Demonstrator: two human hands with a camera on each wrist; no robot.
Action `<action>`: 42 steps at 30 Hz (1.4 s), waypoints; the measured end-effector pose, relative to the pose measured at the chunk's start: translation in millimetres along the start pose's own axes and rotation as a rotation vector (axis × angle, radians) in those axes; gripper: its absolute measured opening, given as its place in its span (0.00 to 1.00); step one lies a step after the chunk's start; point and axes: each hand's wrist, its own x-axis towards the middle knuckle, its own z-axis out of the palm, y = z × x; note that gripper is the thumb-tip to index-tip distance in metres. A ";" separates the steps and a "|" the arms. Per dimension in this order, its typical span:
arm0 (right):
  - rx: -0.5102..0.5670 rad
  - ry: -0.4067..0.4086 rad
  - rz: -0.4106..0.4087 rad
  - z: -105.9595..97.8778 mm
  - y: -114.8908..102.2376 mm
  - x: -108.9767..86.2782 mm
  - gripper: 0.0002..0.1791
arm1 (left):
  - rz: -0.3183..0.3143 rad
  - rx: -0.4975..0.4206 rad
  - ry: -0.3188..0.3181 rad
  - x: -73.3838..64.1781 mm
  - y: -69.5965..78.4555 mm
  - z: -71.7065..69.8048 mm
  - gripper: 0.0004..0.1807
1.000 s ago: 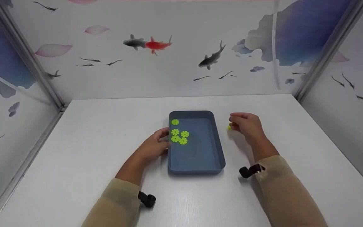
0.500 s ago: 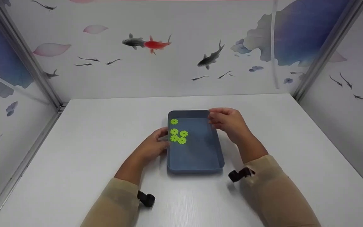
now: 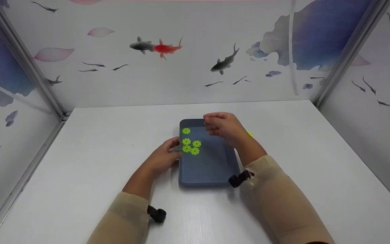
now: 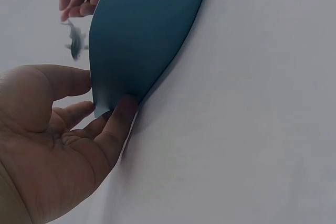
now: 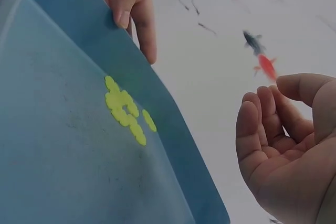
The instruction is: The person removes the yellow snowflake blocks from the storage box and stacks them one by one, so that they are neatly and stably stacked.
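Note:
The blue-grey rectangular tray (image 3: 212,169) lies on the white table, with several yellow-green notched snowflake discs (image 3: 186,148) flat along its left side. My left hand (image 3: 163,157) holds the tray's left wall. In the left wrist view, the left hand's thumb is at the rim and a finger presses the outer wall. Over the tray's far right part hovers my right hand (image 3: 225,127), thumb and fingertips close together. No disc shows between those fingers (image 5: 252,124) in any view; something small could be hidden there. Another yellow piece (image 3: 250,134) peeks out behind the right wrist.
White panels (image 3: 168,84) printed with fish and petals enclose the table (image 3: 113,135) at the back and both sides. Metal corner posts (image 3: 333,67) stand at the back corners. A black wrist camera (image 3: 239,179) sits on the right sleeve, above the tray's near right corner.
My right hand has moved left from beside the tray, near a yellow piece, to above the tray's far part. The left hand and the discs in the tray have stayed put.

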 end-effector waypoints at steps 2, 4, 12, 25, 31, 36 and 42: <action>-0.018 -0.012 0.017 2.5 1.6 7.5 0.20 | -0.004 0.001 0.001 0.1 0.0 -0.4 0.38; -0.050 -0.015 0.044 3.9 4.3 14.5 0.22 | -0.007 0.002 0.001 0.5 0.0 -0.5 0.38; -0.152 -0.063 0.159 8.5 18.1 35.3 0.23 | 0.007 0.001 -0.008 0.8 -0.9 0.0 0.40; -0.477 -0.108 0.133 12.9 35.1 46.7 0.17 | 0.000 0.013 -0.005 0.6 0.2 -0.6 0.40; -0.580 -0.168 0.152 12.5 39.0 47.4 0.17 | -0.001 0.021 -0.004 1.6 -1.2 -2.0 0.40; -0.628 -0.213 0.158 9.7 38.5 47.7 0.20 | 0.010 0.005 -0.017 1.7 -1.7 -1.7 0.40; -0.668 -0.258 0.179 8.6 33.5 47.4 0.24 | 0.025 -0.013 -0.026 0.5 -0.9 -0.3 0.41</action>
